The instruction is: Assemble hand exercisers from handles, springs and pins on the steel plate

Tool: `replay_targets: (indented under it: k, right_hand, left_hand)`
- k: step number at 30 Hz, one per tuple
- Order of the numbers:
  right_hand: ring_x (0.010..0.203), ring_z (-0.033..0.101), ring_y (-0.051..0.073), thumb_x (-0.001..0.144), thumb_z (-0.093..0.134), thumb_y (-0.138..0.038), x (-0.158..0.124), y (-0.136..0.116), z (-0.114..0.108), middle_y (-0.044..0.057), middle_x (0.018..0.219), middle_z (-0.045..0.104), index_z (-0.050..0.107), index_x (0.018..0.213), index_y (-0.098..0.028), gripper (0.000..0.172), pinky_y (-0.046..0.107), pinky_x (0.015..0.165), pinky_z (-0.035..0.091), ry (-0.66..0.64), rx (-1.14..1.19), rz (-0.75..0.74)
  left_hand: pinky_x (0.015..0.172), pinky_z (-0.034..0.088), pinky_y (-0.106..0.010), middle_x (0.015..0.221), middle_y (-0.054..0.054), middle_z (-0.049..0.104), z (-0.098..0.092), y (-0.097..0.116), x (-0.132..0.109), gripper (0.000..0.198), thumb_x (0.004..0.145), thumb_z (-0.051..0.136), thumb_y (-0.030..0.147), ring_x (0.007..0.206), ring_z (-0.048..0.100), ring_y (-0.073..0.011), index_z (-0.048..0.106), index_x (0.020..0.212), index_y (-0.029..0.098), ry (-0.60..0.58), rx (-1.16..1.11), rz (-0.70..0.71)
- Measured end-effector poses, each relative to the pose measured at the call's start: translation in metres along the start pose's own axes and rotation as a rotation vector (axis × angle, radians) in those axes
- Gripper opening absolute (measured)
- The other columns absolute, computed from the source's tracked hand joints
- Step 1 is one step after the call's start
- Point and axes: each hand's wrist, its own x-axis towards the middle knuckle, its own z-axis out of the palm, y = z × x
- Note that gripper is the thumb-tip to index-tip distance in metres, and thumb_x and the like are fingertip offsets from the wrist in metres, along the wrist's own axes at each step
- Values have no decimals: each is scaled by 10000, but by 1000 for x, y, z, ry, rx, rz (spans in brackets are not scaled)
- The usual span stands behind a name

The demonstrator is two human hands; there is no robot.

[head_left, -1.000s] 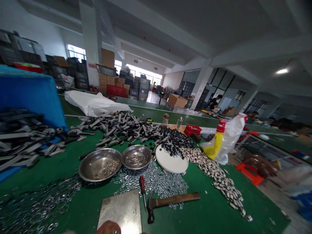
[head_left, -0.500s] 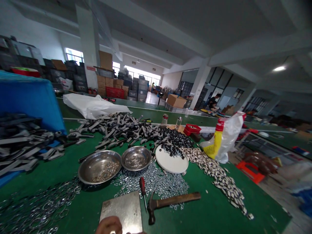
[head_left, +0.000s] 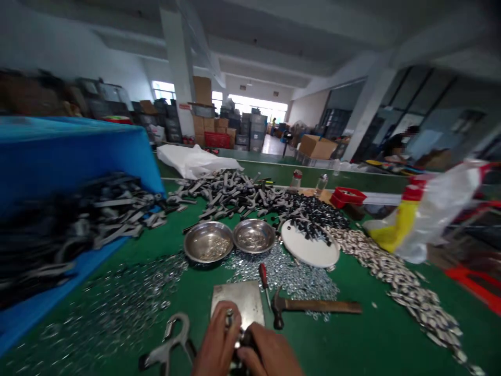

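My left hand (head_left: pixel 219 337) is closed over the near end of a flat metal plate (head_left: pixel 245 300), with a small shiny metal part (head_left: pixel 229 316) showing between its fingers. Beside it, my right hand (head_left: pixel 272 350) has its fingers curled round a dark piece with shiny metal (head_left: pixel 246 338); its full shape is hidden by the fingers. The two hands almost meet. Left of them, on the green table, lies a grey hook-shaped metal body with black ends (head_left: pixel 174 342). A red-handled screwdriver (head_left: pixel 263 277) and a claw hammer (head_left: pixel 313 306) lie right of the plate.
Two steel bowls (head_left: pixel 188 245) of small parts and a white plate (head_left: pixel 313 256) with black-headed screws stand behind. Metal rings (head_left: pixel 129 297) spread left, metal cylinders (head_left: pixel 395 271) right. A blue bin (head_left: pixel 151 156) holds grey bodies. Another person (head_left: pixel 395 146) is at the far right.
The view has swung left and down, so the table things sit further right. Both hands have come into fuller sight over the plate, and the hook-shaped body now shows at the left.
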Motion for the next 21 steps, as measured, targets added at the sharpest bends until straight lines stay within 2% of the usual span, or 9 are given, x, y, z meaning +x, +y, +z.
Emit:
replay_targets:
  k: [3, 4, 6, 8, 12, 14, 16, 18, 21]
  right_hand:
    - [698, 585, 143, 900, 560, -558, -1, -7, 8, -4, 651, 650, 682, 717, -181, 437, 185, 616, 476, -1, 478, 287]
    - [674, 589, 151, 910, 531, -592, -2, -7, 8, -6, 596, 623, 677, 690, -187, 483, 202, 613, 484, -56, 480, 297]
    - [738, 627, 180, 859, 629, -593, -4, -1, 3, 9, 598, 622, 673, 700, -199, 427, 243, 672, 496, -152, 289, 173]
    - [870, 645, 214, 813, 711, -545, -3, 7, -8, 33, 720, 669, 686, 773, -205, 343, 290, 781, 494, -186, 125, 56]
    - [1013, 629, 268, 924, 566, -454, 6, 22, -48, 115, 1070, 699, 681, 1075, -200, 317, 399, 937, 445, -43, -317, -121]
    - [1059, 615, 268, 964, 496, -386, 9, 27, -76, 128, 1167, 672, 645, 1159, -206, 305, 406, 965, 432, 34, -538, -210]
    - [1043, 609, 256, 993, 440, -346, 8, 30, -106, 117, 1133, 671, 645, 1128, -207, 282, 394, 950, 440, 96, -644, -250]
    - [1028, 592, 252, 1009, 407, -296, 6, 35, -132, 108, 1091, 666, 650, 1083, -203, 271, 393, 935, 435, 178, -756, -269]
    - [1040, 548, 259, 986, 454, -217, 7, 45, -160, 95, 1084, 650, 662, 1044, -212, 216, 392, 915, 411, 266, -954, -268]
  left_hand:
    - [821, 519, -299, 950, -83, 615, -8, 13, 6, 233, 994, 358, 277, 876, 628, -186, 566, 938, 187, -148, 96, 1]
    - [807, 513, -295, 965, -83, 606, -10, 17, 9, 216, 986, 360, 257, 863, 621, -182, 558, 942, 184, -238, 142, 22]
    - [791, 501, -288, 1003, -81, 599, -12, 22, 19, 189, 977, 369, 240, 857, 608, -177, 548, 985, 181, -408, 248, 40]
    - [833, 490, -302, 1048, -90, 599, -11, 21, 35, 188, 980, 384, 244, 915, 596, -192, 546, 1039, 170, -521, 384, 60]
    - [983, 430, -422, 1117, -141, 608, -3, 6, 73, 195, 944, 489, 271, 1066, 556, -274, 607, 1021, 136, -685, 690, 167]
    - [970, 424, -474, 1111, -156, 616, 2, 3, 94, 246, 900, 579, 346, 1068, 553, -313, 632, 1014, 135, -711, 779, 196]
    - [938, 431, -472, 1108, -145, 622, 8, 5, 121, 281, 880, 613, 383, 1065, 554, -319, 639, 1047, 158, -659, 784, 250]
    - [935, 427, -434, 1107, -120, 632, 16, 5, 158, 216, 921, 554, 328, 1065, 565, -289, 646, 1061, 192, -583, 738, 288]
    - [959, 419, -383, 1120, -127, 655, 38, -2, 219, 228, 925, 470, 157, 1076, 590, -257, 677, 1019, 180, -541, 717, 218]
